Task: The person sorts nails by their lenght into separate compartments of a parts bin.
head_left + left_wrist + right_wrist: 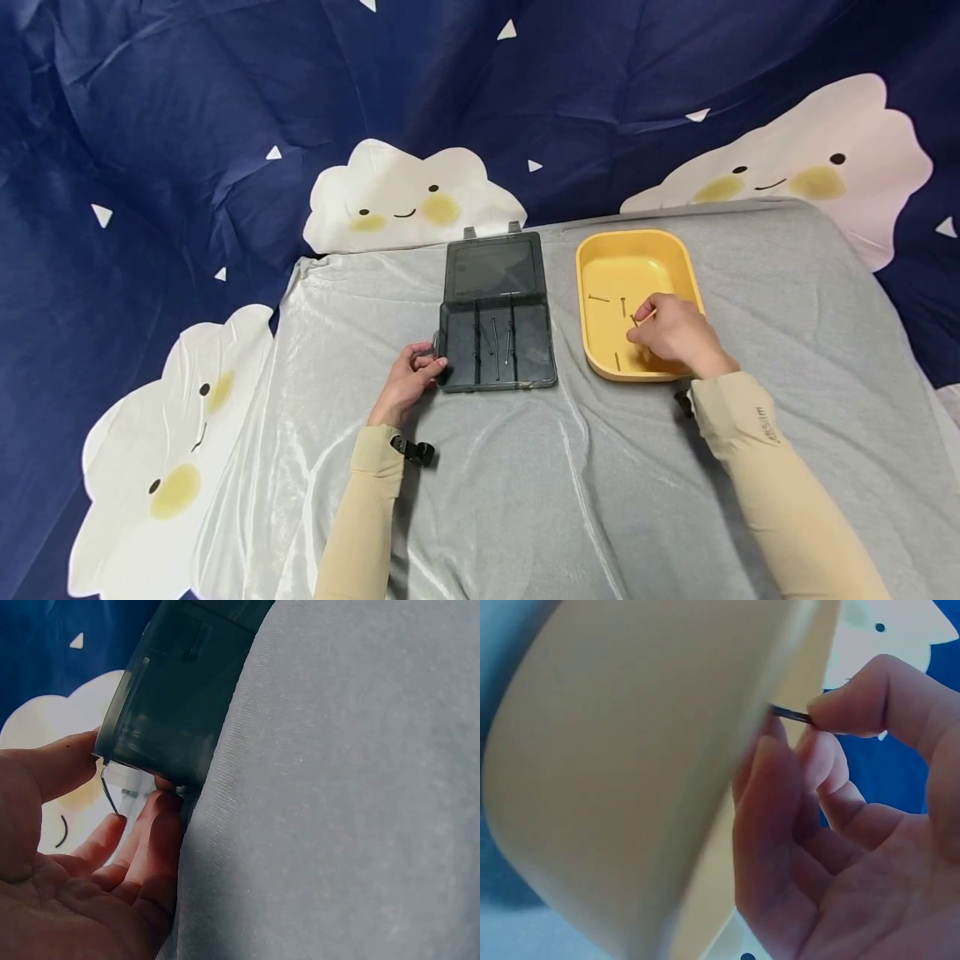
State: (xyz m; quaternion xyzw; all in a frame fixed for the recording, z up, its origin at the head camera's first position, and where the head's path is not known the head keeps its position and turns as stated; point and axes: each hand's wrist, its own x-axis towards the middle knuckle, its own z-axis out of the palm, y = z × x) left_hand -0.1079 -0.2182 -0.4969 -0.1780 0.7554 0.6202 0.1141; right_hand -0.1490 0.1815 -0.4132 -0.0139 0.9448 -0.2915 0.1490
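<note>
On the grey cloth lies a dark, see-through organizer box (532, 342) with its lid folded back. Several dark screws (496, 350) lie in its middle compartment. My left hand (408, 379) holds the box's left edge, with the thumb at the rim and the other fingers along the side, as the left wrist view shows. To the right stands a yellow tray (592, 258). My right hand (675, 333) reaches into it and pinches a thin dark screw (791, 715) between thumb and fingers. Other screws (622, 307) lie on the tray floor; the hand hides part of it.
The lid (495, 267) lies flat behind the box, its two latches pointing to the back. A strip of grey cloth (566, 333) separates box and tray. Behind the table hangs a dark blue curtain (450, 75) with white clouds.
</note>
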